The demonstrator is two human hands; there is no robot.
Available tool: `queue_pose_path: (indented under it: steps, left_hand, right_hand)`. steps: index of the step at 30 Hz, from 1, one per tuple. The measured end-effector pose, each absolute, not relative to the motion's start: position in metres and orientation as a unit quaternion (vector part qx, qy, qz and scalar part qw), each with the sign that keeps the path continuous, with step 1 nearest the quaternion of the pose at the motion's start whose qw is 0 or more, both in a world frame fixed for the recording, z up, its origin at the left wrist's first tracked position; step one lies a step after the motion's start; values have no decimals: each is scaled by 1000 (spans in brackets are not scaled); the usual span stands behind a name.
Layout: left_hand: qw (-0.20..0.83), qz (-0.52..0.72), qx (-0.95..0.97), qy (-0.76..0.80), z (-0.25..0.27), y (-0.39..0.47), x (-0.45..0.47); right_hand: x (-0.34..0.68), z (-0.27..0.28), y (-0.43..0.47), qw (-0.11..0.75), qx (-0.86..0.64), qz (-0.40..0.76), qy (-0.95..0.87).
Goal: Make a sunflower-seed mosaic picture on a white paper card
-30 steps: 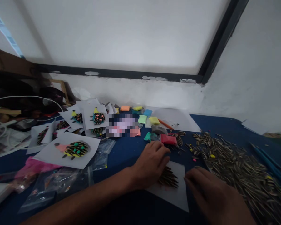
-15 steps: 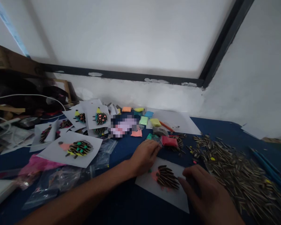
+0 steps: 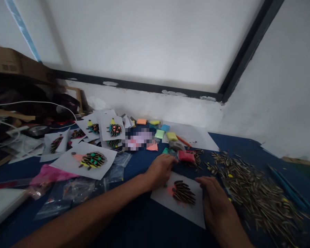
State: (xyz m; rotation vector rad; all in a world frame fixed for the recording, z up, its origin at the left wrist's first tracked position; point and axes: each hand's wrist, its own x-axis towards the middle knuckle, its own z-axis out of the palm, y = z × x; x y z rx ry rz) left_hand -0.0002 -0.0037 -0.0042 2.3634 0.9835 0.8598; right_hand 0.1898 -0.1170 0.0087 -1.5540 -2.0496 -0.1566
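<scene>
On the blue table lies a white sheet of paper (image 3: 167, 203) with a hedgehog picture (image 3: 183, 193): dark striped sunflower seeds form its spines, and pink clay its face and feet. My left hand (image 3: 160, 170) is over the sheet's upper left corner, its fingers curled together beside a green clay packet (image 3: 167, 151); whatever is between the fingertips is hidden. My right hand (image 3: 217, 206) is along the sheet's right edge, fingers stretched out towards the upper right corner, with the thumb out of sight. A red clay packet (image 3: 186, 156) lies just beyond both hands.
A pile of loose sunflower seeds (image 3: 255, 186) spreads at the right, next to a blue pouch-like object (image 3: 289, 186). Several finished-looking hedgehog sheets (image 3: 64, 162) and clear plastic bags (image 3: 54, 203) lie at the left. Other clay packets (image 3: 159, 134) stand near the wall.
My right hand has moved in against the sheet's right edge, and its thumb has gone out of sight. My left hand stays at the upper left corner. The view has shifted slightly.
</scene>
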Motion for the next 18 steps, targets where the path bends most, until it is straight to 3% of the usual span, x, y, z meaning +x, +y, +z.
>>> queue_pose_path:
  steps: [14, 18]
  left_hand:
    - [256, 312, 838, 366, -6, 4, 2]
    - [255, 295, 844, 368, -5, 5, 3]
  right_hand:
    - [198, 3, -107, 300, -591, -69, -746]
    - [208, 18, -89, 269, -615, -88, -736]
